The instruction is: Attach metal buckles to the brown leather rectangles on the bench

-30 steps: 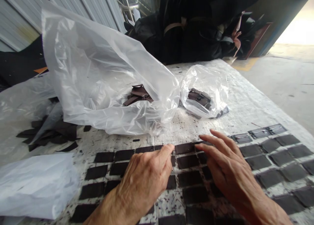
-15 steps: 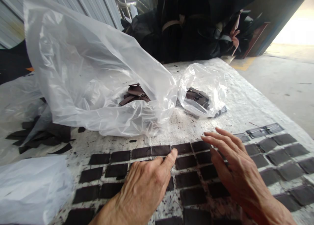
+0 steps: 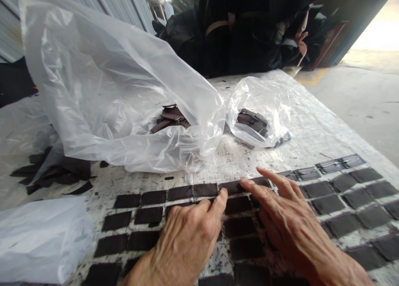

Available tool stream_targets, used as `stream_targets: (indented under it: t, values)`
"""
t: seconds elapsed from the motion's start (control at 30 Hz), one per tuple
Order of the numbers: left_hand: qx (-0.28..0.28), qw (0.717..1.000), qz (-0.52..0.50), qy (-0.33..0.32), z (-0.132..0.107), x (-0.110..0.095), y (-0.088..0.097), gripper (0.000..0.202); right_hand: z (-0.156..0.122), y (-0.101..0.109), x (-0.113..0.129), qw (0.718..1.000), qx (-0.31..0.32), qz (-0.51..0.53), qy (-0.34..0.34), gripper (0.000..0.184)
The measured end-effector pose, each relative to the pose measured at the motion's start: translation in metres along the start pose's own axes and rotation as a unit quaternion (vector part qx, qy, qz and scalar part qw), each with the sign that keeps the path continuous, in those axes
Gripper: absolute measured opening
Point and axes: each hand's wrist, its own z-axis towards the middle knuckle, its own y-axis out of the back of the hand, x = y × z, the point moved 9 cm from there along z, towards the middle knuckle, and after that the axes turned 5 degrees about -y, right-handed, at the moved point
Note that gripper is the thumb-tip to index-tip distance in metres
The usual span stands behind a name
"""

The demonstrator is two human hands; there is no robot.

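From the head camera, the left hand [image 3: 187,240] lies flat, fingers close together, on rows of dark rectangular pieces [image 3: 179,192]. The right hand [image 3: 289,211], fingers spread wide, touches one (nothing seems gripped). Beyond them, a large clear plastic bag [image 3: 109,90] and a smaller clear bag [image 3: 258,111] each hold a heap of dark strips [image 3: 251,122].

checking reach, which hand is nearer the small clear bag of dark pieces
Right. The right hand lies just below the small clear plastic bag; the left hand lies further down and to the bag's left.
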Motion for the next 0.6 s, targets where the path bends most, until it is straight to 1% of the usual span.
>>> stream_targets:
  t: [0.23,0.33,0.5,0.6]
  values:
    - [0.012,1.000,-0.014,-0.001,0.0015,-0.0007,-0.0001,0.058,0.0032,0.0025,-0.0011,1.000,-0.013,-0.002,-0.003,0.053]
    - [0.025,1.000,-0.013,-0.001,0.0008,-0.0019,-0.0036,0.058,0.0039,0.0014,-0.0016,1.000,-0.011,-0.005,-0.004,0.056]
    - [0.036,0.999,-0.009,-0.006,-0.0038,-0.0047,-0.0079,0.065,0.0028,-0.0002,-0.0058,1.000,-0.010,-0.006,-0.017,0.056]
    - [0.045,0.999,-0.020,-0.005,-0.0047,-0.0034,-0.0094,0.065,0.0014,-0.0001,-0.0069,1.000,-0.014,-0.002,-0.020,0.057]
